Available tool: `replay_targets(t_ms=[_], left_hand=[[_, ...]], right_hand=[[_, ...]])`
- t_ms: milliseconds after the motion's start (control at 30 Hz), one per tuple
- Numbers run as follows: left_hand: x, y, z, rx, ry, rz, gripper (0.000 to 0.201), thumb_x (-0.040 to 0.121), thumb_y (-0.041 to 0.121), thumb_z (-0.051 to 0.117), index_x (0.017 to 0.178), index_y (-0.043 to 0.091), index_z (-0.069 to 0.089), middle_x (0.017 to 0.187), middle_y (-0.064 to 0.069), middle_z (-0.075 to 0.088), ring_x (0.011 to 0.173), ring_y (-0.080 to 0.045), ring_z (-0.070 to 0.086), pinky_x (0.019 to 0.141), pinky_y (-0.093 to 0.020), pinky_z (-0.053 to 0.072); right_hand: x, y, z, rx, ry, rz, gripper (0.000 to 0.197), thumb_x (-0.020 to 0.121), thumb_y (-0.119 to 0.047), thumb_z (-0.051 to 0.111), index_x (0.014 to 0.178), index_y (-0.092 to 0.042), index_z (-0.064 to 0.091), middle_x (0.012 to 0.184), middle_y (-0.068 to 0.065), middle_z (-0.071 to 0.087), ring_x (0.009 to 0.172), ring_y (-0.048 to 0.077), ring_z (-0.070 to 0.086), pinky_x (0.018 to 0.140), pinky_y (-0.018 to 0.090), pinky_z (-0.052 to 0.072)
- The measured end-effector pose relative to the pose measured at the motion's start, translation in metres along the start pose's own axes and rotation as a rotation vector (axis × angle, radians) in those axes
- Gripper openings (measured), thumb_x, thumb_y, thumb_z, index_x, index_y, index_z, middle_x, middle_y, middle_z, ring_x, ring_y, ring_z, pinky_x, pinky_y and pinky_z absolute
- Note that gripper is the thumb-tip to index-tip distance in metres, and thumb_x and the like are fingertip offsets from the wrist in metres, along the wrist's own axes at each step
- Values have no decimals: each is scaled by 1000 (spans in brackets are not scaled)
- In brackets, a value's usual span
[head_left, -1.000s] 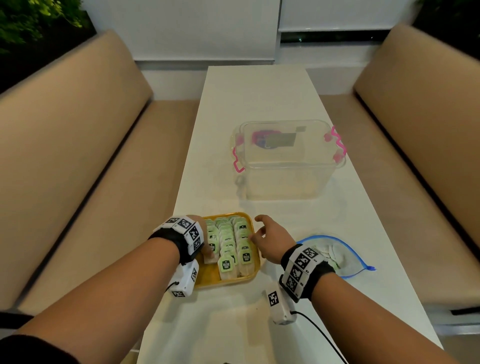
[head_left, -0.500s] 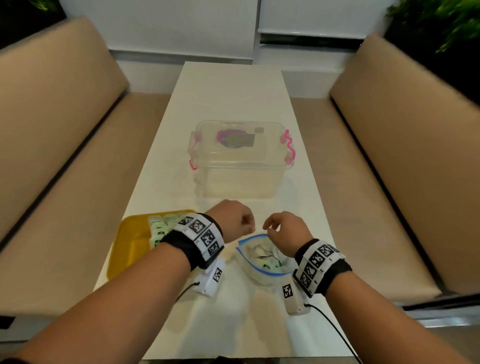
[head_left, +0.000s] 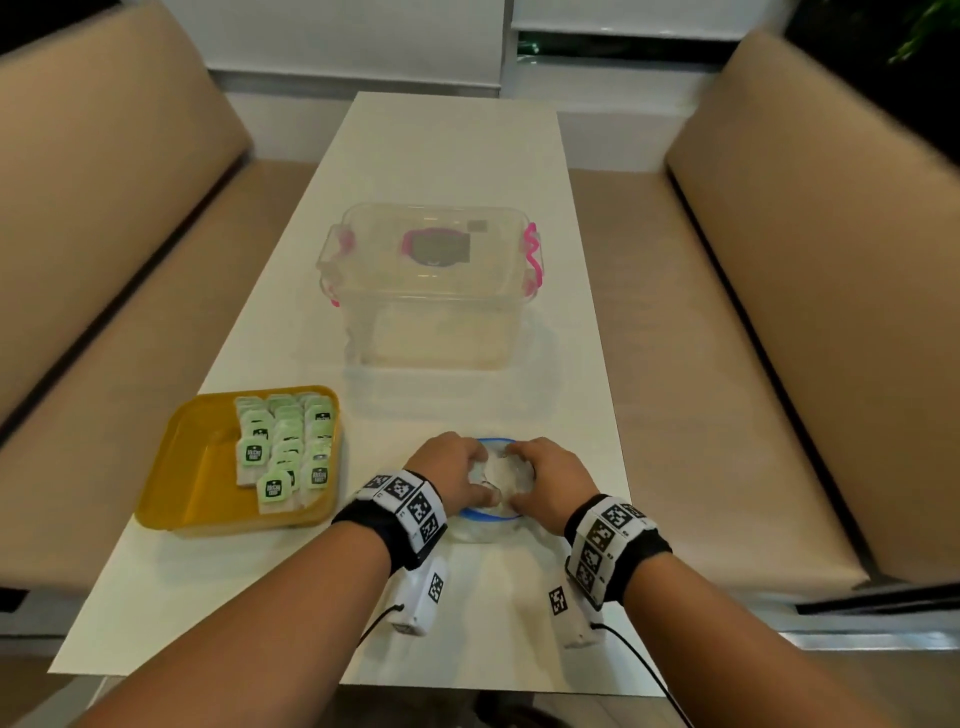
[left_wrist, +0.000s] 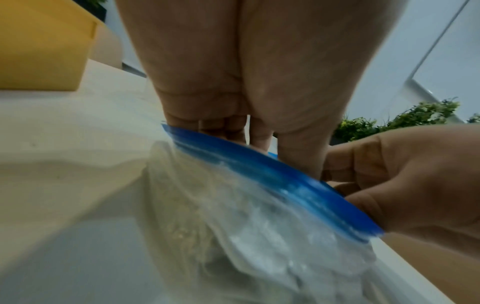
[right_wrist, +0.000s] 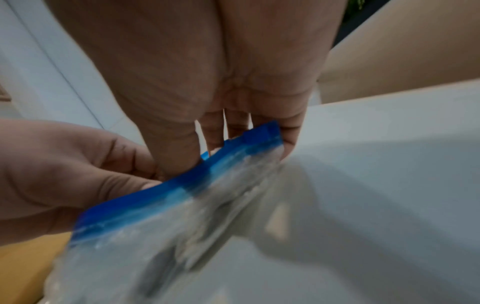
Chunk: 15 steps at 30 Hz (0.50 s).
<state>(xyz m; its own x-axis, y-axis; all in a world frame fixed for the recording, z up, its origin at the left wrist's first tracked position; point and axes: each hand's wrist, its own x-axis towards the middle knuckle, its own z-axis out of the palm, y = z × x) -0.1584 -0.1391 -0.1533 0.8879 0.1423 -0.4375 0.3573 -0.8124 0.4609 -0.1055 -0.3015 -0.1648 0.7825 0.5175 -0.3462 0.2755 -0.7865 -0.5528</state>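
A long white worktop carries a clear box with pink latches, then a yellow tray of tea bags. Their green labels bear white writing, seemingly too blurred to read. Near the front edge, a clear bag sits between both hands. The head view shows knuckles only. The wrist views show the left hand and right hand fingers pinching its blue zip strip.

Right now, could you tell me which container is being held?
The blue-rimmed bag, held by the left grip and right grip; the yellow tray and clear box sit untouched.
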Motion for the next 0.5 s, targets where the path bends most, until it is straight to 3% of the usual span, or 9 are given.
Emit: replay_targets(t_ms=[167, 267, 500], left_hand=[[0, 10, 7, -91, 143, -58, 26, 85, 40, 70, 101, 20, 70, 97, 1, 69, 93, -18, 65, 85, -32, 53], [1, 13, 5, -103, 178, -78, 10, 86, 33, 68, 86, 23, 70, 84, 4, 71, 83, -18, 67, 79, -33, 56], [-9, 18, -26, -154, 242, -23, 4, 88, 27, 66, 87, 25, 69, 78, 5, 68, 76, -14, 64, 70, -24, 48]], right_hand=[[-1, 7, 1, 162, 17, -32, 69, 74, -4, 72, 138, -17, 52, 134, 3, 55, 120, 19, 54, 102, 24, 42], [-2, 10, -1, 153, 3, -50, 67, 74, -9, 73, 137, -20, 53, 131, 3, 54, 118, 19, 54, 101, 25, 43], [-2, 13, -11, 104, 66, -112, 61, 73, -32, 79, 130, -30, 56, 129, 0, 47, 120, 20, 46, 102, 29, 40]])
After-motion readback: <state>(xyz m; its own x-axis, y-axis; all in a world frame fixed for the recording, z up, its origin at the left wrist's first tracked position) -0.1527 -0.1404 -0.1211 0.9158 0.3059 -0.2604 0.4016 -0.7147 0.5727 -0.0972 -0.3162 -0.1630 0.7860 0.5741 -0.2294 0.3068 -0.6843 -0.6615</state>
